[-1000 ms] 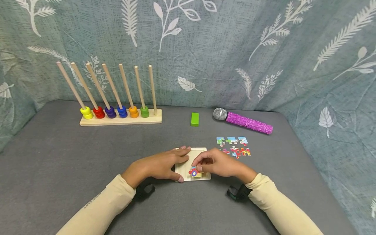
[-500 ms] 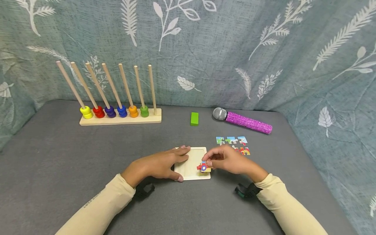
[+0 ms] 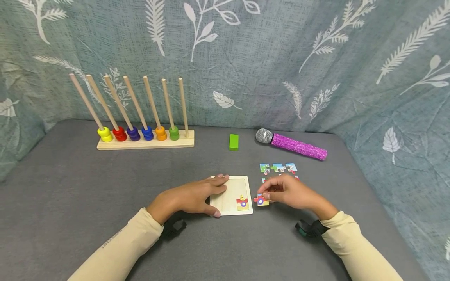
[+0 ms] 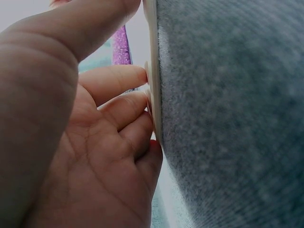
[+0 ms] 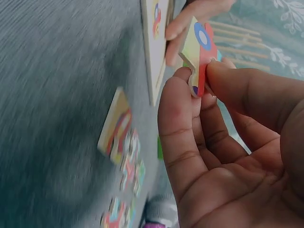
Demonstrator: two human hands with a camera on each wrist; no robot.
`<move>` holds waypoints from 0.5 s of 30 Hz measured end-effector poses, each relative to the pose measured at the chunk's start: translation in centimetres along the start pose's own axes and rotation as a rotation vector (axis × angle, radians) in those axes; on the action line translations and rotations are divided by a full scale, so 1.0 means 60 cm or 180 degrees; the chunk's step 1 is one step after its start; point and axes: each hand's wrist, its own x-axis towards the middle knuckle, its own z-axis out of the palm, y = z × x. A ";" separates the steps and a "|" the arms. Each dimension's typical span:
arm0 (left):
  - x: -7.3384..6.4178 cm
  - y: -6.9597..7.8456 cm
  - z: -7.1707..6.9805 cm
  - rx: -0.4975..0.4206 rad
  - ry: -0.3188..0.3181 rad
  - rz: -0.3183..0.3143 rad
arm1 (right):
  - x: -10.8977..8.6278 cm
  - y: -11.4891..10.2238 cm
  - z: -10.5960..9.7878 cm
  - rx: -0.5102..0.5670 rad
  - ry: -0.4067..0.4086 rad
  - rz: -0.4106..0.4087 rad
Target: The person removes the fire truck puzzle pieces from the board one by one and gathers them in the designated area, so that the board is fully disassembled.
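A shallow wooden puzzle tray (image 3: 227, 195) lies on the table in front of me. My left hand (image 3: 191, 198) rests on its left side, fingers at the far edge and thumb at the near edge. One puzzle piece (image 3: 242, 204) with a blue wheel sits in the tray's lower right corner. Just right of the tray, my right hand (image 3: 290, 191) pinches another puzzle piece (image 5: 203, 47) between thumb and fingers; it is red and yellow with a blue ring. Several loose pieces (image 3: 278, 168) lie behind that hand, which partly hides the nearer row.
At the back left stands a wooden peg rack (image 3: 145, 145) with coloured rings and tall pegs. A green block (image 3: 233, 142) and a microphone with a glittery purple handle (image 3: 299, 146) lie farther back. A patterned cloth (image 3: 225, 66) hangs behind the table.
My right hand has moved right, carrying its puzzle piece from over the tray to beside it. The piece in the tray's corner is now uncovered. My left hand has stayed in place.
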 end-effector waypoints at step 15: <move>0.001 0.000 0.002 -0.0038 0.0015 0.0004 | -0.035 0.021 -0.046 -0.0318 0.0261 -0.0073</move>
